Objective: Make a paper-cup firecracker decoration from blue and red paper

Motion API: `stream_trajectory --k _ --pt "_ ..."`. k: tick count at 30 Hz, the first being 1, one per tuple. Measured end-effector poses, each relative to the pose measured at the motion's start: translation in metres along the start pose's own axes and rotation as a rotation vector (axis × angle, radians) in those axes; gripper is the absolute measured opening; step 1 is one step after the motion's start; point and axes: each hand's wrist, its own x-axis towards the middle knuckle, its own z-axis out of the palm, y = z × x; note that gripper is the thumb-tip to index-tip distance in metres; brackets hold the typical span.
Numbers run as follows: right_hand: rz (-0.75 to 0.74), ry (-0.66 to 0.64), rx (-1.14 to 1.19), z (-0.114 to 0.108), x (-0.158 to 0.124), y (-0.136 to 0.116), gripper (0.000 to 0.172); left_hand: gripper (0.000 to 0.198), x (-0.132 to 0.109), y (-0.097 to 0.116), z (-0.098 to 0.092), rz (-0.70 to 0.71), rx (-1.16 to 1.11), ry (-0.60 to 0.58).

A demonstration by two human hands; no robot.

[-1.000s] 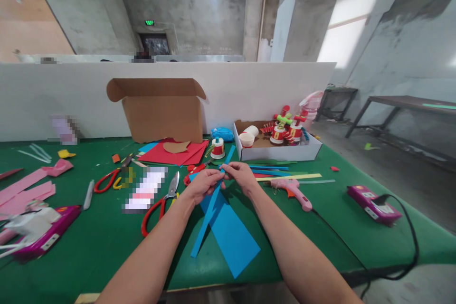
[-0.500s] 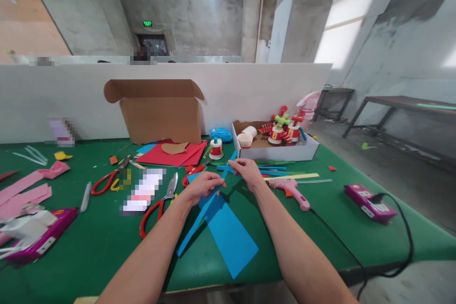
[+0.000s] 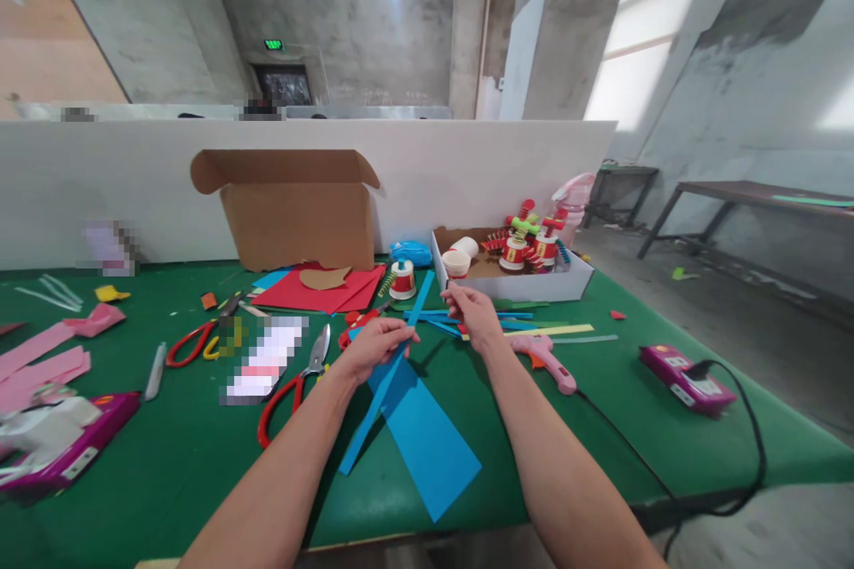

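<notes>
My left hand (image 3: 374, 345) is closed on a long blue paper strip (image 3: 374, 409) that slants from the near table up past a small red-and-white paper cup (image 3: 402, 280). Under the strip a wider blue paper sheet (image 3: 431, 449) lies flat on the green table (image 3: 200, 462). A little right of the strip and farther from me, my right hand (image 3: 472, 311) has its fingertips pinched. It hovers over several blue strips (image 3: 427, 316) on the table. Whether it grips one of them I cannot make out.
Red-handled scissors (image 3: 294, 387) lie left of my left hand, a pink glue gun (image 3: 545, 357) right of my right hand. A white box (image 3: 520, 284) of paper-cup figures, red paper (image 3: 320, 289) and an open cardboard box (image 3: 300, 209) stand behind. Purple devices (image 3: 687, 371) (image 3: 73, 449) sit at both sides.
My right hand has left the long strip and moved right and farther away. My left hand keeps the strip, whose lower end has swung a little to the left.
</notes>
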Motion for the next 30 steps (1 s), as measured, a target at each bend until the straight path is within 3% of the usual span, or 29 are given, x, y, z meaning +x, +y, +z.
stream_trajectory --k 3,6,17,30 --pt "0.063 -0.254 -0.116 0.013 -0.012 0.004 0.037 0.04 0.002 0.0 -0.001 0.025 -0.011 0.06" --pt "0.004 -0.355 -0.194 0.023 -0.021 0.009 0.033 0.041 0.003 -0.002 -0.002 0.037 -0.018 0.065" --pt "-0.194 -0.131 -0.269 0.015 -0.011 0.006 0.027 0.031 0.004 -0.006 0.0 0.013 -0.02 -0.037" --pt "-0.255 0.066 -0.213 -0.007 0.003 -0.004 0.032 0.031 0.002 -0.006 0.001 -0.047 0.06 -0.088"
